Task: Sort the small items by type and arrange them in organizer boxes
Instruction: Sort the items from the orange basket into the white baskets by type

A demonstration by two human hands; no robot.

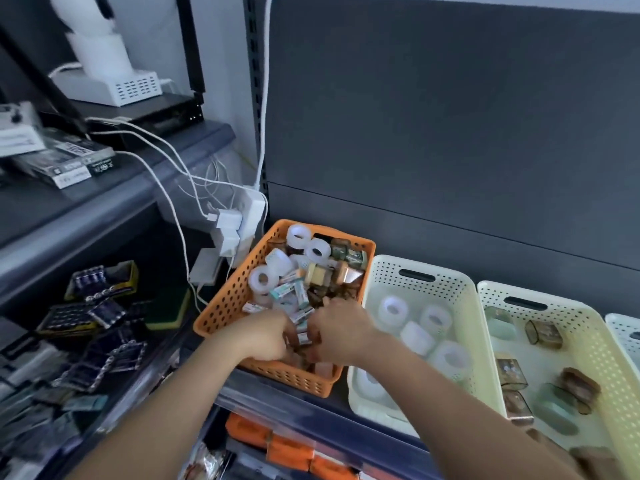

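Observation:
An orange perforated basket (pixel 228 299) on the shelf holds a mixed heap: clear tape rolls (pixel 317 250), small teal-and-white boxes (pixel 287 293) and brownish packets (pixel 343 252). Both hands are down in its near end. My left hand (pixel 266 336) and my right hand (pixel 337 332) are curled close together around small boxes there; what each grips is blurred. Right of it, a cream basket (pixel 460 289) holds several tape rolls (pixel 417 336). A second cream basket (pixel 585 323) holds brown and pale green packets (pixel 543 334).
A third pale basket (pixel 627 330) shows at the right edge. White chargers and cables (pixel 230 225) hang left of the orange basket. Battery packs (pixel 100 313) crowd the lower left shelf. Orange packets (pixel 287 448) lie on the shelf below. A dark back panel (pixel 450 116) rises behind.

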